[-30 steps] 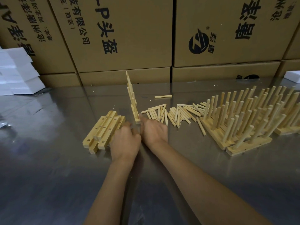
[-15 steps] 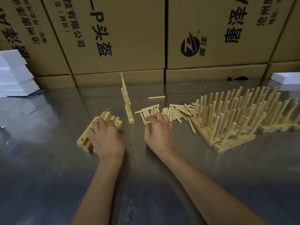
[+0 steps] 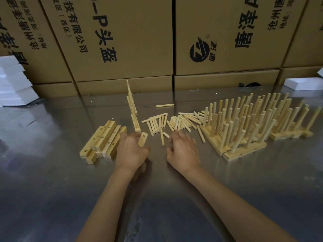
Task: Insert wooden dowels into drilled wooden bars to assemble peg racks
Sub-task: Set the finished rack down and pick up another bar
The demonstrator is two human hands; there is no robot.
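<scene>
Here the left hand [image 3: 132, 151] grips a drilled wooden bar [image 3: 143, 139], fingers curled round its lower part, the bar's free end with one hole pointing toward twelve o'clock. At its nine o'clock lies the stack of drilled bars [image 3: 102, 141] on the steel table [image 3: 52, 189], just beside the knuckles. The right hand [image 3: 182, 151] sits at the left hand's three o'clock, fingers curled down over a short dowel [image 3: 166, 135] at its fingertips; whether it actually has hold of it I cannot tell. Loose dowels [image 3: 176, 122] are strewn at twelve o'clock from that hand. Finished peg racks [image 3: 248, 126] stand at its two o'clock, pegs up. A tall leaning assembly [image 3: 133, 109] rises beyond the left hand, before the cardboard boxes [image 3: 122, 41].
</scene>
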